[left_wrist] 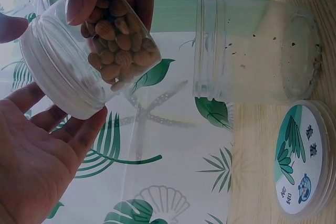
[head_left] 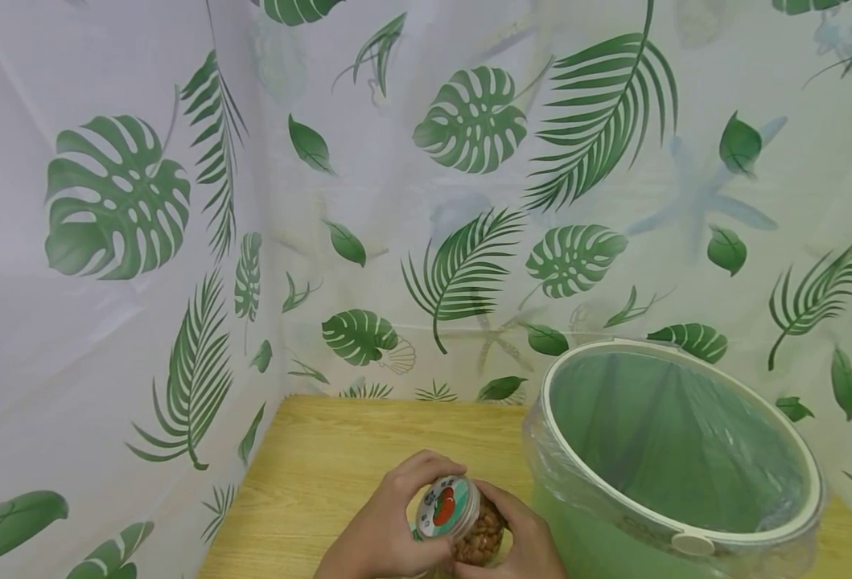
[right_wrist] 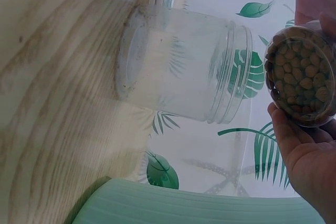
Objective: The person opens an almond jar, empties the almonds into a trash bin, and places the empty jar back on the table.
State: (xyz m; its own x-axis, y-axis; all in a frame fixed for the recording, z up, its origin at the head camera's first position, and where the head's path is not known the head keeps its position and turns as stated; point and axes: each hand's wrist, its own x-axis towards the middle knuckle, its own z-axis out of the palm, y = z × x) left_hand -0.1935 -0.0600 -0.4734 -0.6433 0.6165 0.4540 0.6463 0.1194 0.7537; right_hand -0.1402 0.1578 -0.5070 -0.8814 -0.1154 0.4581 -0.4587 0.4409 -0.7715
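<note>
Between both hands is a clear plastic jar of almonds [head_left: 479, 540], tilted, its round lid [head_left: 443, 507] facing up and left with a red fruit picture on the label. My left hand [head_left: 389, 515] grips the lid around its edge. On the jar's body, my right hand [head_left: 523, 531] holds the other side. The left wrist view shows the white lid rim [left_wrist: 60, 66] on the jar's mouth, with almonds heaped toward the bottom. From the right wrist, the jar's base [right_wrist: 302, 77] shows almonds pressed against it.
A second clear jar [left_wrist: 252, 51] stands lidless on the wooden table [head_left: 353, 434], dark specks inside it. Beside that jar lies a loose lid [left_wrist: 302, 166] with a green leaf label. A green bin [head_left: 578, 523] with a plastic liner stands to the right. Leaf-printed sheeting [head_left: 368, 281] hangs behind.
</note>
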